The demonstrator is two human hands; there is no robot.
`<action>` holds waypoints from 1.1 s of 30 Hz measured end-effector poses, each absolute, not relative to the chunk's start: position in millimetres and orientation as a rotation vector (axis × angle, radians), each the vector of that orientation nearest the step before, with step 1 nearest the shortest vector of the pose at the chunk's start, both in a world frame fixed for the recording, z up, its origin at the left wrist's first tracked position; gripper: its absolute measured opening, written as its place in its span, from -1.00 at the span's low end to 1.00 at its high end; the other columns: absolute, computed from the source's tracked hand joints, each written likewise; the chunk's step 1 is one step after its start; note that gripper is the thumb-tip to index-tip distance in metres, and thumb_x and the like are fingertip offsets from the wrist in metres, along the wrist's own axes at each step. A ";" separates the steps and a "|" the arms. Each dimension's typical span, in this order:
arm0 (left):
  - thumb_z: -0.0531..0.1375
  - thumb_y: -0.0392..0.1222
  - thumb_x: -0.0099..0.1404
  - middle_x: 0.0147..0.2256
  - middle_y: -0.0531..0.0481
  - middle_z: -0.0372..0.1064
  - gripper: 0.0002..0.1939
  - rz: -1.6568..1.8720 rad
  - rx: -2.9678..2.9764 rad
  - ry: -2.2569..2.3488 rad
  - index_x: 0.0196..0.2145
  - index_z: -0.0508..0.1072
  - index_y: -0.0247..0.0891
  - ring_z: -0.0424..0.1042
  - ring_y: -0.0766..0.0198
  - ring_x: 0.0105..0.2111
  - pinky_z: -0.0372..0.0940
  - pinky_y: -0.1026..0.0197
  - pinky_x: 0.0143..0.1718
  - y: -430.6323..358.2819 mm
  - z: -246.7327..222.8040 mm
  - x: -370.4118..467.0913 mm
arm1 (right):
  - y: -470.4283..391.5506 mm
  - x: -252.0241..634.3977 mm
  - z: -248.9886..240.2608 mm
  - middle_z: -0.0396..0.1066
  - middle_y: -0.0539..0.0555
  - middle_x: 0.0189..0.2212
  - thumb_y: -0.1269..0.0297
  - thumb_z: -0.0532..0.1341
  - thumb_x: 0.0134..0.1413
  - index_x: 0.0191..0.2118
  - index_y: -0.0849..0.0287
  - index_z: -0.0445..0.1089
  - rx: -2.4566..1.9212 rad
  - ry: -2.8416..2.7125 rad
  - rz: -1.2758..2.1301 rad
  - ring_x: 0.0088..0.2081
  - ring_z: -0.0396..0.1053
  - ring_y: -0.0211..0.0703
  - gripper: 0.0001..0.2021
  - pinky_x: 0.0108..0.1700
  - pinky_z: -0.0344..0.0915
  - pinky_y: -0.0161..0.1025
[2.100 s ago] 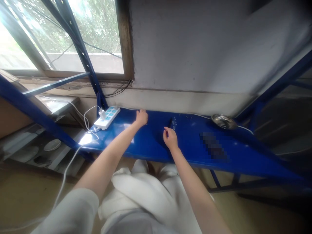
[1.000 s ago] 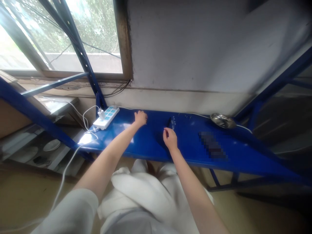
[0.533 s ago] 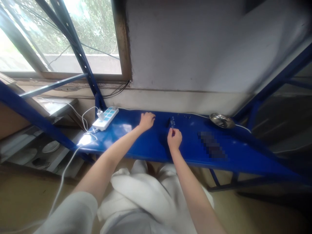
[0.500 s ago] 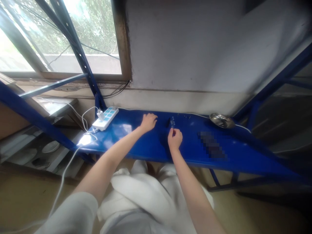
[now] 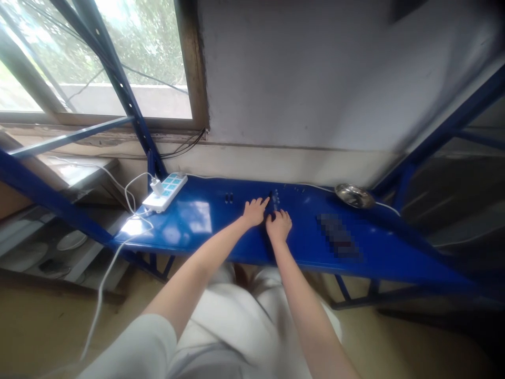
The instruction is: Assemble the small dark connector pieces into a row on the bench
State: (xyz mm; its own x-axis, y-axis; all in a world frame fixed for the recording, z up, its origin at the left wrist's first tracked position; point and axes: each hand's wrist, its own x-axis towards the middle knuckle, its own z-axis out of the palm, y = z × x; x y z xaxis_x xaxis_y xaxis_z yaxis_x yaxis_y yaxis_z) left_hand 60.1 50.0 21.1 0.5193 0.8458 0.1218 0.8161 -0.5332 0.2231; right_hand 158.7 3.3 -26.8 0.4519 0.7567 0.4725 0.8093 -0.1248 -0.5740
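My left hand [image 5: 254,212] reaches over the blue table [image 5: 221,234], palm down, its fingers stretched out. Its index fingertip is at a small dark piece [image 5: 270,194], and I cannot tell whether it touches. Just to the right is my right hand [image 5: 279,226], fingers apart and slightly bent over the tabletop. Nothing I can make out is in it, though the space under its fingers is dark. A cluster of small clear pieces [image 5: 276,198] lies beyond its fingertips. Two small black pieces [image 5: 229,198] stand farther left, apart from both hands.
A white power strip [image 5: 165,192] with a plugged-in adapter sits at the table's left end, its cable hanging down. At the back right is a shiny metal dish [image 5: 354,196]. A blurred-out dark object [image 5: 338,234] lies nearer. Several tiny bits [image 5: 299,189] lie near the wall.
My left hand has moved right, from where two small black pieces now show, to the dark piece near the clear ones. My right hand has gone from a closed fist to spread fingers.
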 end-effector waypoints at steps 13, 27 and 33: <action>-0.04 -0.29 0.28 -0.19 -0.16 0.37 -0.79 0.609 2.500 1.528 -0.22 0.36 -0.28 0.30 0.12 -0.14 0.06 0.06 -0.08 51.9 24.8 63.5 | 9.6 156.3 -32.4 0.19 0.41 0.06 0.23 -0.02 0.07 -0.04 0.34 0.33 -1.982 -1.426 -0.019 0.17 0.01 0.22 -0.59 0.08 -0.10 0.29; 0.09 -0.23 0.19 -0.35 -0.02 0.40 -0.92 1.264 1.738 1.500 -0.34 0.35 -0.25 0.38 0.33 -0.36 0.29 0.25 -0.25 21.4 9.7 21.8 | 8.2 156.8 -27.1 0.20 0.33 0.07 0.20 -0.04 0.10 0.03 0.29 0.29 -2.006 -1.484 -0.023 0.12 0.07 0.23 -0.56 0.09 -0.11 0.29; 0.10 -0.22 0.19 -0.34 -0.04 0.39 -0.90 1.383 1.660 1.430 -0.34 0.35 -0.27 0.38 0.34 -0.34 0.28 0.27 -0.22 17.4 14.8 14.9 | 0.9 149.3 -16.2 0.26 0.31 0.03 0.27 -0.10 0.16 0.00 0.27 0.31 -1.906 -1.646 -0.106 0.07 0.14 0.16 -0.61 0.04 -0.02 0.24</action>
State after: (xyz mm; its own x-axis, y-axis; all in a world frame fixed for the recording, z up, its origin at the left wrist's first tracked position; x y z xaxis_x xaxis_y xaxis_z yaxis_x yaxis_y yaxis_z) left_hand 14.9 17.4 14.8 -0.0922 0.9341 0.3449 0.3761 -0.2881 0.8807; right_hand 149.3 0.9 -16.2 0.2231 0.8710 0.4378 0.9200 -0.0397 -0.3899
